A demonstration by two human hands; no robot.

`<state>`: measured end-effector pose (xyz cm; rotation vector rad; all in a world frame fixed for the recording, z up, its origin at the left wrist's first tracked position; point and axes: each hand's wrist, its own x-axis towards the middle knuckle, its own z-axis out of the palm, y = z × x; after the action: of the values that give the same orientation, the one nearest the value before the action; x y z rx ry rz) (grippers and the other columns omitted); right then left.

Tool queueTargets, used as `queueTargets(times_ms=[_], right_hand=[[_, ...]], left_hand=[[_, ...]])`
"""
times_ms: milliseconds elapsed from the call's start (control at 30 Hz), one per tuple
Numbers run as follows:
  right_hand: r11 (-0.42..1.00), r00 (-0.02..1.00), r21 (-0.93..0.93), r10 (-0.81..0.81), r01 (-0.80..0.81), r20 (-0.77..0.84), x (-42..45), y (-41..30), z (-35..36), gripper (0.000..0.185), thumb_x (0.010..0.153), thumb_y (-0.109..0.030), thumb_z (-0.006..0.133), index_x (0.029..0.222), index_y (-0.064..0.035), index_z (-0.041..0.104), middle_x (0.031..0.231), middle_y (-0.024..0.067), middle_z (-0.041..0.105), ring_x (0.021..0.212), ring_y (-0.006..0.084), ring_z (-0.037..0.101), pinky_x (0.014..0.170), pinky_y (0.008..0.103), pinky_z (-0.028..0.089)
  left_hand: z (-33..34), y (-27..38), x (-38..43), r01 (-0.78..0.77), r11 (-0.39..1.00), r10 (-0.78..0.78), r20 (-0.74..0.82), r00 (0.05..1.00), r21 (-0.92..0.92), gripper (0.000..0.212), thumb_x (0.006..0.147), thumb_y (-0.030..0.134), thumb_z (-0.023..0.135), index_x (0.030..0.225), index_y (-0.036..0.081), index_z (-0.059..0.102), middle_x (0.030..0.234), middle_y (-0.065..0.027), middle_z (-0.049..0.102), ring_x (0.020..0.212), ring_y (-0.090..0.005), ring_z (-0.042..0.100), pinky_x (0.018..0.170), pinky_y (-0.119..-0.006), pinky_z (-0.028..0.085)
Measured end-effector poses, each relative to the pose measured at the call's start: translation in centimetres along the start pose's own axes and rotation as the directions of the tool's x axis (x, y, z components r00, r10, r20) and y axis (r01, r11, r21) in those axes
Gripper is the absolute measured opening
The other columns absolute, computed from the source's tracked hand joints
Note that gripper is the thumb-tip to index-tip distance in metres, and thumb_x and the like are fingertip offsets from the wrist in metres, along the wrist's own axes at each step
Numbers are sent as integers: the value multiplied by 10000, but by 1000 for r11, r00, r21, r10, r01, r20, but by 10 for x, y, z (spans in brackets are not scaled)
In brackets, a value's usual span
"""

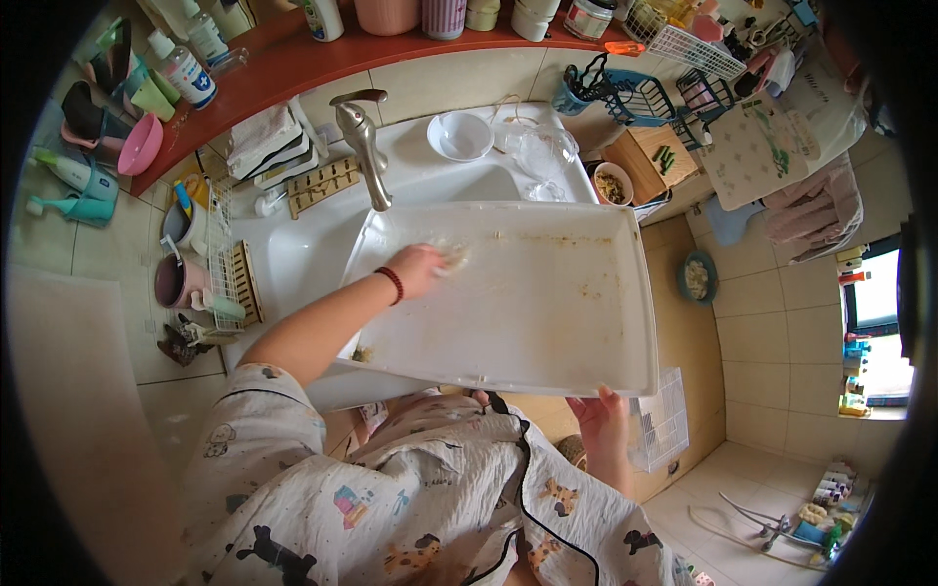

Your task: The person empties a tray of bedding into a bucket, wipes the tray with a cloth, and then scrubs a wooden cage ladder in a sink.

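Note:
A large shallow white plastic tray (542, 315) lies across the white sink (293, 249), with brown stains and specks on its inner face. My left hand (418, 269), a dark red beaded bracelet at its wrist, presses a blurred pale wad (456, 256) against the tray's upper left part; whether it is cloth, film or sponge is unclear. At the near edge, toward the right corner, my right hand (604, 410) grips the rim, thumb on top and fingers partly hidden beneath. A clump of brown-green residue (362, 354) sits in the near left corner. The metal faucet (366, 146) stands just beyond the tray.
Behind the sink are a white bowl (460, 136) and clear plastic packaging (541, 150). Bottles and cups line a red shelf (293, 64). Left stand a wire rack (221, 256) and mugs. Right are a wooden box (645, 165), and on the floor a teal basin (696, 277) and wire cage (662, 421).

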<state>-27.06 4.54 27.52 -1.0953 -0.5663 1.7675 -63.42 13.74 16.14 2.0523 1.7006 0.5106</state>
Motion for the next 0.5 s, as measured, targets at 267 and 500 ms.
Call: queueTargets(times_ms=[267, 500], right_hand=[[1000, 999, -10, -24, 24, 24, -4, 0, 3, 513, 743, -165, 572, 1181, -78, 321, 1108, 87, 465, 973, 226, 530, 799, 383, 487], [998, 999, 41, -49, 50, -23, -4, 0, 4, 519, 737, -156, 593, 1172, -79, 321, 1101, 92, 469, 948, 221, 544, 753, 367, 511]], left_hand=[[25, 9, 31, 264, 964, -266, -110, 958, -32, 173, 696, 61, 509, 819, 44, 630, 911, -157, 590, 837, -311, 564, 752, -361, 453], [-5, 92, -28, -100, 988, 114, 115, 987, -119, 199, 657, 48, 496, 814, 61, 618, 846, -139, 563, 817, -302, 532, 765, -380, 437]])
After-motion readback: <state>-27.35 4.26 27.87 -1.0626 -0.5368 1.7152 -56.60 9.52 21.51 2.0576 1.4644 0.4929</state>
